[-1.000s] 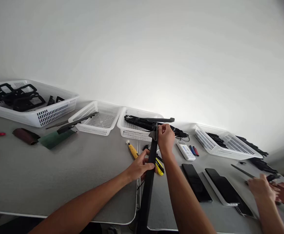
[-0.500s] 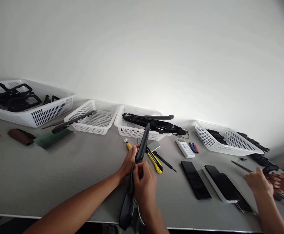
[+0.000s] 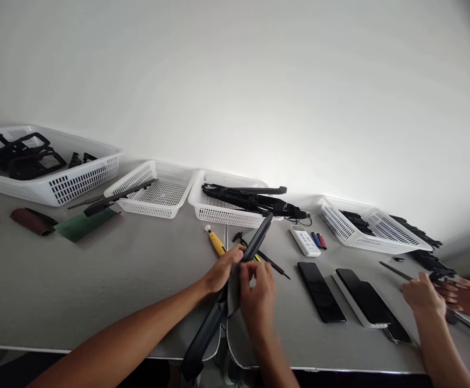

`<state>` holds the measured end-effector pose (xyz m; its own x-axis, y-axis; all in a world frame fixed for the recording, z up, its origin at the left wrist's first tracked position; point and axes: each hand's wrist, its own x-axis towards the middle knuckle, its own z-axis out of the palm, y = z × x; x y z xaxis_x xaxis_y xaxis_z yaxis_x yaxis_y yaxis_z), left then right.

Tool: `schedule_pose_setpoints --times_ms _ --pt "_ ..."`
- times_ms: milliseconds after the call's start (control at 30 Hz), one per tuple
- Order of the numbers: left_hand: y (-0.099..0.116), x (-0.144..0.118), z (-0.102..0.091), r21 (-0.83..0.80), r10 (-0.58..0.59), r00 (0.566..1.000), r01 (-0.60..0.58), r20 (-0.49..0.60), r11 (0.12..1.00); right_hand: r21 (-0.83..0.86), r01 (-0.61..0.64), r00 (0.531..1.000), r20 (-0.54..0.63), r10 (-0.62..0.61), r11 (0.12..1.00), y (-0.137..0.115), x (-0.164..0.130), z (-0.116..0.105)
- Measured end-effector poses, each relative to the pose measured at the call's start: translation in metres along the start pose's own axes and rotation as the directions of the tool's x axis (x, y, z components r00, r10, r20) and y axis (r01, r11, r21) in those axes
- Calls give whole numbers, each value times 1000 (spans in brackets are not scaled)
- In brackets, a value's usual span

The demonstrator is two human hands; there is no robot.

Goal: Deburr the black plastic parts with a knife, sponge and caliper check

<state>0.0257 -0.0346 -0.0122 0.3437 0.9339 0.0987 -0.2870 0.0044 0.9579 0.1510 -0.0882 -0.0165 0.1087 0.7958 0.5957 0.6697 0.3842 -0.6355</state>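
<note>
The desk (image 3: 97, 280) is grey and runs the full width, with a seam near the middle. Along its far edge stand four white baskets: a big one (image 3: 77, 180) at far left holding black frames, an almost bare one (image 3: 154, 196) with a dark strip over its rim, a third (image 3: 222, 213) stacked with long black parts, and a fourth (image 3: 374, 237) at right with more black pieces.

A long dark bar (image 3: 235, 280) slants across the centre — its upper end near the third basket, its lower end hanging past the near desk edge. The left hand (image 3: 222, 269) wraps it about midway, fingers curled round it. The right hand (image 3: 257, 293) is just beside, its fingers pinching the bar from the near side.

At right, a co-worker's hands (image 3: 440, 293) grip a small dark part.

Two phones (image 3: 321, 291) lie flat, screens dark, right of the bar. Beyond them sit a white remote (image 3: 305, 241) and pens (image 3: 319, 240). A yellow screwdriver (image 3: 216, 242) lies just left of the bar, near a thin black tool (image 3: 275, 265). At far left — a green sheet (image 3: 83, 223) and a brown roll (image 3: 30, 221)
</note>
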Motion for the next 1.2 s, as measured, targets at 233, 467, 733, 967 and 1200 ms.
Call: schedule_pose_setpoints --times_ms 233,467,733,967,1200 --pt "15 -9 -3 -7 -233 910 251 343 968 -212 -197 979 -87 182 957 44 128 -14" --pt "13 -6 -3 57 -187 932 179 310 982 -190 -248 967 -108 231 950 43 128 -17" --pt "-1 -2 3 115 54 998 -57 22 992 133 -324 946 12 325 937 2 14 7" --pt "0 0 -3 -43 -132 991 132 1 990 158 -196 976 123 178 968 -34 -56 13" --pt "2 9 -8 -199 -148 987 133 -59 971 209 -19 974 223 -29 978 -36 -117 4"
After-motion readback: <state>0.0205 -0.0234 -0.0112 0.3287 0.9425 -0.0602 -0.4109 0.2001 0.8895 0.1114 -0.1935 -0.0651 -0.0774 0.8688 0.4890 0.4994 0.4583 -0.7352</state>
